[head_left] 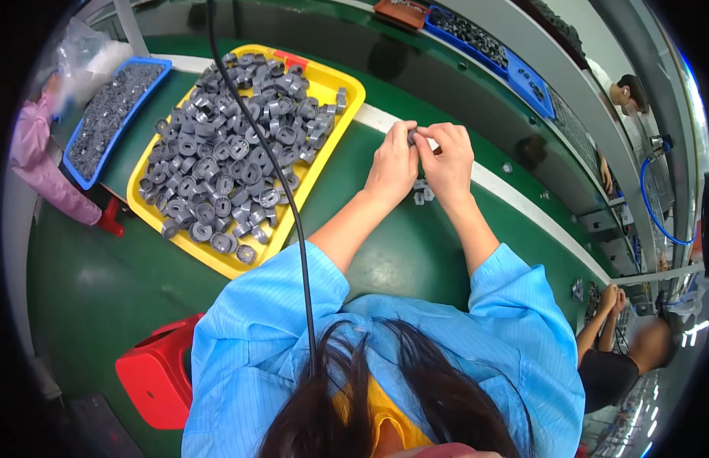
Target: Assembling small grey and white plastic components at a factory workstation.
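My left hand point(393, 162) and my right hand point(447, 159) meet above the green work surface, fingertips pinched together on a small dark grey plastic part point(412, 137). Both hands grip it, and most of it is covered by the fingers. Several loose grey parts point(422, 192) lie on the surface just below, between my wrists. To the left, a yellow tray point(348, 99) is heaped with grey, rounded plastic pieces point(232, 149).
A blue tray point(157, 76) of small grey parts stands at far left, beside a person's pink sleeve point(45, 160). A black cable point(282, 179) hangs across the view. Blue bins point(526, 82) line the far side. A red stool point(156, 374) is lower left; another person point(618, 359) works at right.
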The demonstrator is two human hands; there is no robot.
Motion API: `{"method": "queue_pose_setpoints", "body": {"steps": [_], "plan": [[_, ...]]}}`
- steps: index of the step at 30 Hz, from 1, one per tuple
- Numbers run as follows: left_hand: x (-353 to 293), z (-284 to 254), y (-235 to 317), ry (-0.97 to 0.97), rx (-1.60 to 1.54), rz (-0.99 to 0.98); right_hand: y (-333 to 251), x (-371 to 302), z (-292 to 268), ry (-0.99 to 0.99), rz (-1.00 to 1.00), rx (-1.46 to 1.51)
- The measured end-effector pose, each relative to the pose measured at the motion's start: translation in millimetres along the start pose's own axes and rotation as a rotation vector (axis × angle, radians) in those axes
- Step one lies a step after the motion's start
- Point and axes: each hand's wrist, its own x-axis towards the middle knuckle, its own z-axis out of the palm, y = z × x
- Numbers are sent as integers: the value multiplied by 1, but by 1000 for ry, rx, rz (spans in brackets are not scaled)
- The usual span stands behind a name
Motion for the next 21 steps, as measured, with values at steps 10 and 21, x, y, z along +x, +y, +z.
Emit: {"method": "queue_pose_setpoints", "body": {"steps": [10, 21], "plan": [[1, -3, 5, -23, -69, 55, 0, 20, -21, -273, 605, 373], [1, -5, 15, -392, -207, 124, 24, 35, -72, -688, 663, 427]]}}
